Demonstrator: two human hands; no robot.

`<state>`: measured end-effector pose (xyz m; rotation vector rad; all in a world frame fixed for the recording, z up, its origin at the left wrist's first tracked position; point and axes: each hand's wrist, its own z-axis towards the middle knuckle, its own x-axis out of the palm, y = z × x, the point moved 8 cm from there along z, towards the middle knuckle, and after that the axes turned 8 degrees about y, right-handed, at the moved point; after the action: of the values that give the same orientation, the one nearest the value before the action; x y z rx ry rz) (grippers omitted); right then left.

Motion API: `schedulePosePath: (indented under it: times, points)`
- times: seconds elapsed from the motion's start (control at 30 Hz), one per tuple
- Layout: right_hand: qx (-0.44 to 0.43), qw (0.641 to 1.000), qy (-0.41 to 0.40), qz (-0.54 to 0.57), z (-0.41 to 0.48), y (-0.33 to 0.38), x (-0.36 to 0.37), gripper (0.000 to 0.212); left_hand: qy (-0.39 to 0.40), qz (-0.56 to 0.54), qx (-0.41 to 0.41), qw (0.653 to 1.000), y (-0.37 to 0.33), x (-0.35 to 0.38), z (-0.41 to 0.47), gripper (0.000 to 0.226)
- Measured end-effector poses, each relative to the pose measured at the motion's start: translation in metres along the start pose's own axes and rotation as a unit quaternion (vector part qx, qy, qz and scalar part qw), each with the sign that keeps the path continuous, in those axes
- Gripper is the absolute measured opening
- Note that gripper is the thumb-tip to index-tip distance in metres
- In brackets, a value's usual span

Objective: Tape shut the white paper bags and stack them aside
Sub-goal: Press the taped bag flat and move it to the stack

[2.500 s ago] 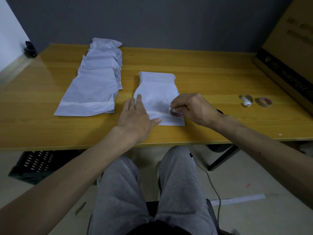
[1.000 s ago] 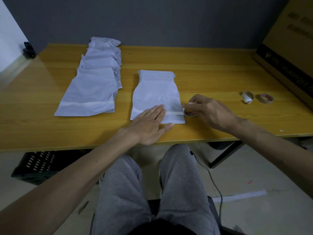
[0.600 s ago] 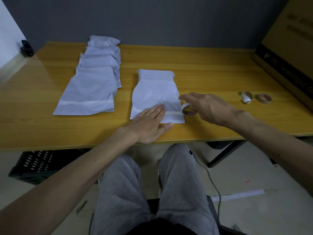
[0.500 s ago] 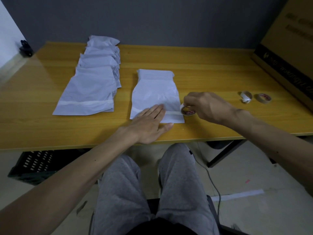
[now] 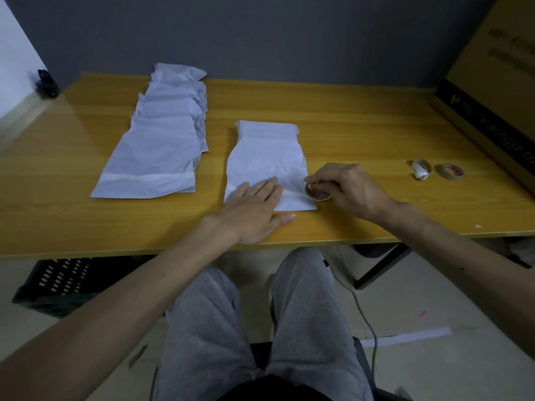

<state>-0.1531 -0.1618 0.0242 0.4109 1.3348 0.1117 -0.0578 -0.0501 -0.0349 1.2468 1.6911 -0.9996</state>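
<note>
A white paper bag (image 5: 267, 157) lies flat in the middle of the wooden table (image 5: 347, 125), its near end folded over. My left hand (image 5: 252, 211) presses flat on that near end with straight fingers. A strip of tape runs across the fold from under my fingers to a small tape roll (image 5: 317, 194) at the bag's right edge. My right hand (image 5: 350, 188) grips this roll with curled fingers. To the left, a stack of several taped white bags (image 5: 157, 146) is fanned out toward the wall.
Two more tape rolls (image 5: 421, 168) (image 5: 450, 171) sit on the right of the table. A large cardboard box (image 5: 498, 82) leans at the right edge. A black object (image 5: 46, 83) sits at the far left corner, a black crate (image 5: 58, 285) under the table.
My right hand drew the tape roll rightward across the fold to the bag's right edge, then curled back around the roll. My left hand slid down onto the near end and stays pressed.
</note>
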Motion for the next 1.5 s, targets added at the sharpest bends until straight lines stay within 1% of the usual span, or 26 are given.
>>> schedulePosePath:
  times: [0.07, 0.13, 0.2, 0.3, 0.37, 0.43, 0.5, 0.57, 0.7, 0.83, 1.03, 1.13, 1.23, 1.37, 1.5]
  points:
    - [0.021, 1.0, -0.009, 0.016, -0.002, -0.002, 0.0, 0.024, -0.015, -0.014, -0.005, 1.0, -0.001, -0.006, -0.001, 0.072]
    - [0.036, 0.999, -0.017, 0.03, -0.002, -0.003, 0.001, 0.025, -0.026, 0.001, -0.011, 1.0, -0.003, -0.011, -0.001, 0.072]
    - [0.043, 0.998, -0.022, 0.032, -0.004, -0.003, 0.001, 0.026, -0.015, 0.018, -0.021, 0.999, -0.007, -0.012, 0.001, 0.072]
    - [0.056, 0.998, -0.024, 0.033, -0.004, -0.004, 0.001, 0.026, 0.007, 0.048, -0.074, 0.996, 0.0, -0.017, 0.002, 0.076]
    - [0.086, 0.995, -0.022, 0.048, -0.004, -0.011, 0.0, 0.024, -0.007, 0.066, -0.085, 0.994, -0.002, -0.024, 0.002, 0.077]
    - [0.093, 0.993, -0.03, 0.061, -0.005, -0.013, -0.002, 0.016, -0.043, 0.041, -0.046, 0.997, -0.018, -0.028, 0.003, 0.075]
    - [0.093, 0.993, -0.046, 0.063, -0.005, -0.013, -0.003, 0.011, -0.037, -0.025, 0.004, 0.999, -0.036, -0.022, 0.005, 0.074]
    - [0.099, 0.991, -0.05, 0.072, -0.005, -0.014, -0.003, 0.014, -0.03, -0.077, 0.024, 0.996, -0.044, -0.013, 0.008, 0.074]
    - [0.103, 0.99, -0.054, 0.079, -0.011, -0.016, 0.002, 0.027, -0.064, -0.122, 0.053, 0.989, -0.039, -0.007, 0.007, 0.066]
    - [0.112, 0.984, -0.095, 0.103, -0.019, -0.015, 0.005, 0.028, -0.05, -0.082, 0.055, 0.994, -0.038, 0.005, 0.006, 0.066]
    - [0.096, 0.988, -0.093, 0.078, -0.023, -0.016, 0.006, 0.034, -0.028, -0.048, 0.046, 0.997, -0.036, 0.007, 0.008, 0.072]
    - [0.084, 0.991, -0.089, 0.056, -0.023, -0.015, 0.005, 0.034, -0.026, -0.054, 0.046, 0.997, -0.038, 0.007, 0.009, 0.074]
    - [0.075, 0.994, -0.079, 0.028, -0.023, -0.016, 0.004, 0.034, -0.033, -0.045, 0.041, 0.998, -0.038, 0.009, 0.01, 0.074]
    - [0.06, 0.996, -0.067, 0.009, -0.023, -0.016, 0.003, 0.032, -0.019, -0.051, 0.041, 0.998, -0.037, 0.009, 0.013, 0.074]
    - [0.048, 0.996, -0.073, -0.004, -0.026, -0.015, 0.001, 0.031, -0.02, -0.049, 0.04, 0.998, -0.037, 0.011, 0.011, 0.073]
